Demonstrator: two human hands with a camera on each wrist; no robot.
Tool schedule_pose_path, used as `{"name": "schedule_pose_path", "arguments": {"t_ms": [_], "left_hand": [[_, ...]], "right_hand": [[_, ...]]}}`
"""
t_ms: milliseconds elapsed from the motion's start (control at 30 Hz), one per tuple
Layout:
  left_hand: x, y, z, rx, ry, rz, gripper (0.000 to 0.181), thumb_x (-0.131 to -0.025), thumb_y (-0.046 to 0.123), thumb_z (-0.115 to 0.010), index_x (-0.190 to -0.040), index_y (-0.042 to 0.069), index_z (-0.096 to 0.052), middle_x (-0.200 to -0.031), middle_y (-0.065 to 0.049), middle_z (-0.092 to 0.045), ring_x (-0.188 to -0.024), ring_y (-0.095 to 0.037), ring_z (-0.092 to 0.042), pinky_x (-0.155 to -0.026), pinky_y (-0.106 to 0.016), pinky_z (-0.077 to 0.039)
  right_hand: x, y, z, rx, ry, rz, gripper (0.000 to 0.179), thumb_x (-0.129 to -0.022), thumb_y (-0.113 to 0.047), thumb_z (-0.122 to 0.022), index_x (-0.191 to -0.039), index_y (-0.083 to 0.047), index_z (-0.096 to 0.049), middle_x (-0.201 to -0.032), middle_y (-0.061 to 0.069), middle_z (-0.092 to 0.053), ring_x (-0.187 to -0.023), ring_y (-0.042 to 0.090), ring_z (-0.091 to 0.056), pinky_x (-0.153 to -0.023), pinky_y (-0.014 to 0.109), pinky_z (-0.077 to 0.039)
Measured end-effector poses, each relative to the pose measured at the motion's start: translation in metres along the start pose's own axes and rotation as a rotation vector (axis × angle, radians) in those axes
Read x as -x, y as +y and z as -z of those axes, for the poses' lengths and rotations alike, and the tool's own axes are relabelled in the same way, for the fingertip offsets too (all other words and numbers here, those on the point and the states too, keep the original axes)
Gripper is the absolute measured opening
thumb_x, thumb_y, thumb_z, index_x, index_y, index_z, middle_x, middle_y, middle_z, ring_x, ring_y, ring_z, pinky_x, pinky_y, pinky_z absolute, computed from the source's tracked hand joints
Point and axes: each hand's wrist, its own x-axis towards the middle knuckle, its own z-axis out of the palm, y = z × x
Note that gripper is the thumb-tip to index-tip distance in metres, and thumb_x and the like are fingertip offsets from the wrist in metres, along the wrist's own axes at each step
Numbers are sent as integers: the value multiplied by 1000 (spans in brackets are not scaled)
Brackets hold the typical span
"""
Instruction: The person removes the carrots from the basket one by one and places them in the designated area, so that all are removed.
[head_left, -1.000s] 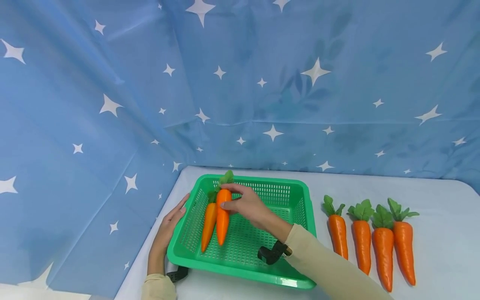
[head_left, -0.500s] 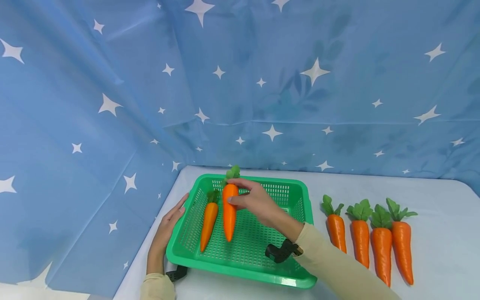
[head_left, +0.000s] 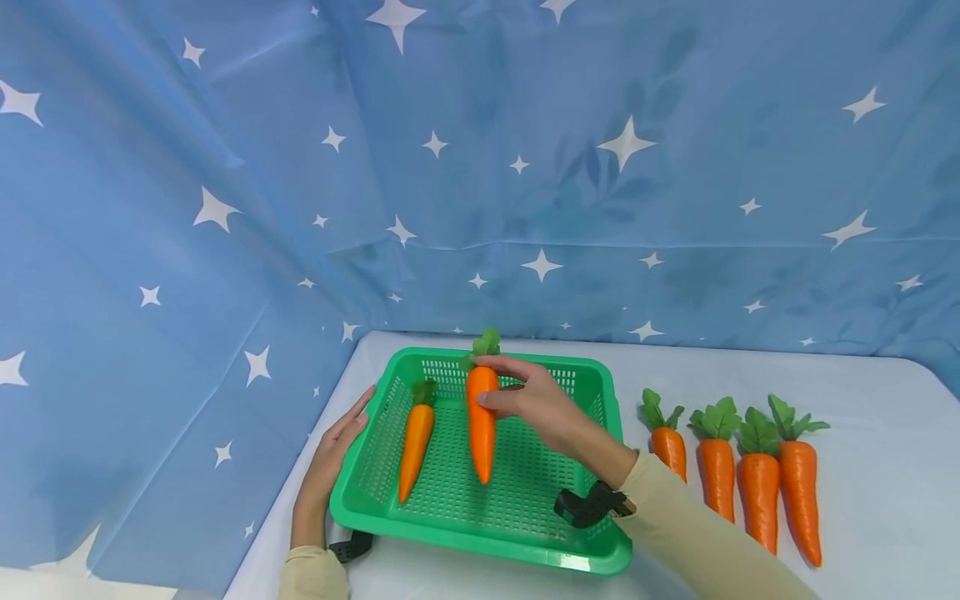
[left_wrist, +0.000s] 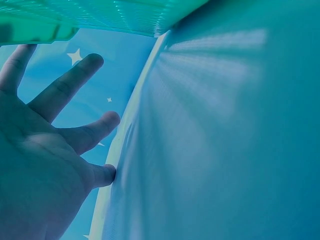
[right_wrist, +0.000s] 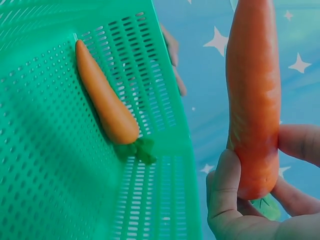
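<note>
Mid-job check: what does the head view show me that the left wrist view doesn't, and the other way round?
Only the head view: the right hand gripping one carrot over the basket, a second carrot lying inside, and four more carrots in a row to the basket's right.
Only the left wrist view: the palm side of the left hand, its fingers spread.
Both share the left hand, the basket and the blue star-patterned cloth.

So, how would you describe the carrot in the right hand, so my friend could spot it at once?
Find the green plastic basket on the white table. Over it, the right hand pinches an orange carrot near its leafy end. It alone is held: a yellower carrot lies in the basket, and four carrots lie on the table to the right.
</note>
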Motion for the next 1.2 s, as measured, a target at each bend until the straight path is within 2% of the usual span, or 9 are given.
{"name": "schedule_pose_path", "arguments": {"t_ms": [200, 433, 667, 933, 1200], "left_hand": [[1, 0, 0, 2, -3, -2, 52, -119, 31, -40, -170, 23, -35, -175, 0, -28, -152, -1, -29, -109, -17, -39], [0, 1, 2, 1, -5, -12, 52, -119, 32, -40, -171, 23, -34, -175, 0, -27, -155, -6, -25, -110, -16, -36], [-2, -1, 1, 9, -13, -20, 52, -119, 32, -39, -170, 24, -35, -175, 2, -27, -157, -9, -23, -111, -16, -35], [-2, -1, 0, 18, -12, -22, 52, -119, 31, -40, -170, 24, -35, -175, 2, -27, -158, -11, -22, -112, -15, -33], [-1, -1, 0, 17, -15, -18, 52, -119, 31, -39, -171, 24, -34, -175, 2, -27, -158, -11, -22, -112, -16, -34]], "right_hand": [[10, 0, 14, 23, 27, -14, 62, -98, -1, -72, -157, -3, -54, -143, 20, -63, -116, 32, -70, -93, 48, -59], [18, -1, 29, 47, 34, -9, 63, -98, -6, -73, -158, -4, -52, -148, 20, -59, -117, 31, -68, -93, 46, -58], [28, -1, 43, 53, 42, -6, 64, -99, -5, -72, -159, -2, -50, -146, 23, -59, -119, 32, -67, -96, 46, -57], [40, 0, 55, 41, 43, 20, 65, -101, -4, -70, -161, 1, -45, -151, 26, -52, -116, 31, -66, -95, 44, -57], [53, -3, 65, 60, 78, 3, 66, -101, -6, -70, -161, 1, -45, -155, 25, -48, -117, 29, -65, -93, 40, -57]]}}
